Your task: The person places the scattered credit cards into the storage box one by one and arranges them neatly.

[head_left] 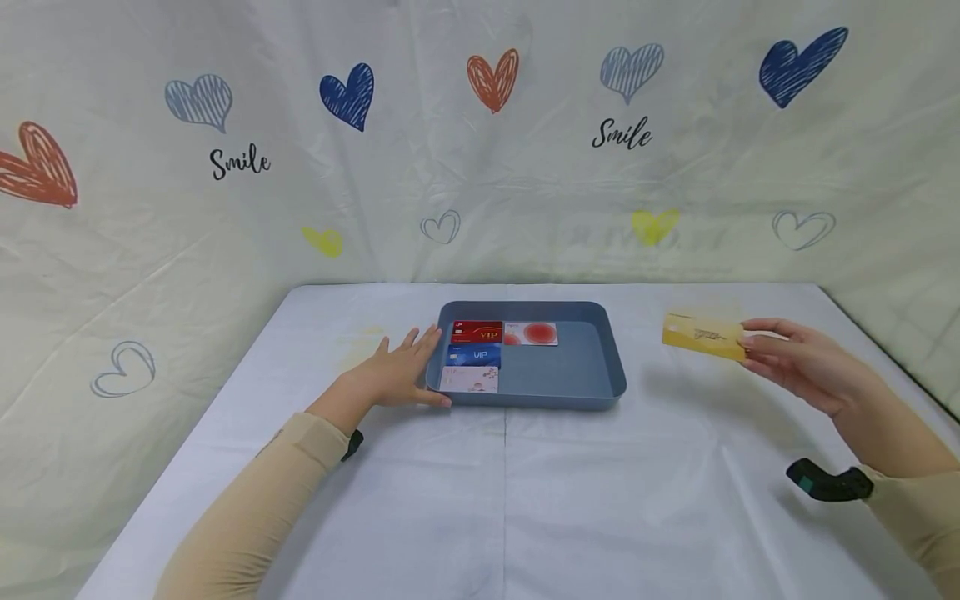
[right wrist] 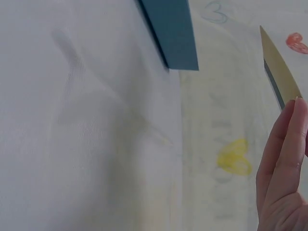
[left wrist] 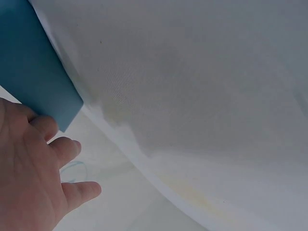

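A yellow card [head_left: 702, 335] is pinched by its right end between the thumb and fingers of my right hand [head_left: 813, 362], held above the table to the right of the blue-grey tray [head_left: 558, 400]. In the right wrist view the same card [right wrist: 279, 72] shows nearly edge-on. Spread fingers of my left hand [head_left: 393, 371] rest against the tray's left side. Inside the tray lie a red VIP card [head_left: 477, 332], a blue VIP card [head_left: 474, 355], a pale flowered card [head_left: 469, 380] and a white card with red circles [head_left: 531, 334].
A white cloth [head_left: 600, 500] covers the table. Behind it hangs a pale curtain [head_left: 420, 167] printed with hearts and "Smile" lettering. A black wrist device [head_left: 828, 481] sits at my right sleeve.
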`<state>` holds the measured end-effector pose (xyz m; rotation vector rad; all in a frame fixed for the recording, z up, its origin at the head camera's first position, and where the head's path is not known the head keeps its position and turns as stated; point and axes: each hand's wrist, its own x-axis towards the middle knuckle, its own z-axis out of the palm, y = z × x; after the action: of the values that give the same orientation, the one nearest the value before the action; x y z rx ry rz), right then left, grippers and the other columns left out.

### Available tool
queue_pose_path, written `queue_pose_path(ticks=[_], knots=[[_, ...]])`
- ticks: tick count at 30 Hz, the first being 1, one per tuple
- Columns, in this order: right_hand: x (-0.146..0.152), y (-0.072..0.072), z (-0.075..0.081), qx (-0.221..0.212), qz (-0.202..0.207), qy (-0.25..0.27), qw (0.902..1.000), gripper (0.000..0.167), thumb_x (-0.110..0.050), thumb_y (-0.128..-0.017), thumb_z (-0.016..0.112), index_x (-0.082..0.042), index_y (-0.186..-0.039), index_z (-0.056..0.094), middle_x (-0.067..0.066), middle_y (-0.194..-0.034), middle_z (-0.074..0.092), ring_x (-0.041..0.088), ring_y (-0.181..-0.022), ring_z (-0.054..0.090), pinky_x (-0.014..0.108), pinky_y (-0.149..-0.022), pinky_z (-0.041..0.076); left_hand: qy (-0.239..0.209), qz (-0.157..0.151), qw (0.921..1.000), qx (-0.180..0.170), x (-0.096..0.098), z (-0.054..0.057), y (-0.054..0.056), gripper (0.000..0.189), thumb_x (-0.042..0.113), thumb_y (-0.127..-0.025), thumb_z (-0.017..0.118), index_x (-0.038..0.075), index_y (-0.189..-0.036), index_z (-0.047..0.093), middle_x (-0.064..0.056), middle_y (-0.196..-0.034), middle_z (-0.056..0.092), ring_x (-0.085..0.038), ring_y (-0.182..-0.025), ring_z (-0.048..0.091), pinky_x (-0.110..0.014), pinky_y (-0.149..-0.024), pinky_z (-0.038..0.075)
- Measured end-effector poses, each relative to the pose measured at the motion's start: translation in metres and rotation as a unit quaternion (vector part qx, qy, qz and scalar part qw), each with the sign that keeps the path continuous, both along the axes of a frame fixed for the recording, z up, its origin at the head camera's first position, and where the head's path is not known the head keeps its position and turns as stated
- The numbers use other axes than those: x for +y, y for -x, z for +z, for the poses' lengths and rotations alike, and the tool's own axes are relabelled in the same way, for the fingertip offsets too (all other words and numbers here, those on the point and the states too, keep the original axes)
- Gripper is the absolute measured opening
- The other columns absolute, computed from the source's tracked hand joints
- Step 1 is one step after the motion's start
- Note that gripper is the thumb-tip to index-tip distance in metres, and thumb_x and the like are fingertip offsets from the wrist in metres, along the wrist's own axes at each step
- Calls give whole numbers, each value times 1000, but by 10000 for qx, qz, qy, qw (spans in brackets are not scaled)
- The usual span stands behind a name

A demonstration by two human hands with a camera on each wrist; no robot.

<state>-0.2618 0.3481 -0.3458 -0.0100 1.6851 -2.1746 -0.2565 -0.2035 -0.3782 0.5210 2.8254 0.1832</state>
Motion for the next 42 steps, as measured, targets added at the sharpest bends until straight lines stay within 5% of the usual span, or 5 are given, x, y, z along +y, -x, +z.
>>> queue_pose_path(ticks=[15, 22, 42], knots=[[-48, 12, 8, -84, 127, -280, 9995, 17, -4, -104, 58, -19, -107, 67, 0, -112, 59, 16, -94, 68, 29, -85, 59, -42, -17, 10000, -24, 0, 1, -2, 122, 67, -84, 72, 8, -165, 2, -10, -172, 3, -38, -156, 1, -70, -118, 1], [-69, 18, 8, -23, 201, -472, 9987, 16, -6, -104, 60, -20, -110, 65, 8, -126, 43, 15, -96, 67, 28, -86, 58, -48, -2, 10000, -22, 0, 0, -2, 122, 67, -84, 72, 8, -165, 3, -10, -172, 3, -38, -156, 1, -70, -118, 1], [-127, 29, -3, 232, 802, -849, 9929, 24, -7, -105, 59, -7, -125, 46, 9, -120, 54, 14, -95, 68, 25, -85, 58, 4, -7, 10000, -40, 0, 3, -1, 123, 68, -84, 72, 8, -165, 2, -10, -172, 1, -37, -156, -1, -69, -118, 1]])
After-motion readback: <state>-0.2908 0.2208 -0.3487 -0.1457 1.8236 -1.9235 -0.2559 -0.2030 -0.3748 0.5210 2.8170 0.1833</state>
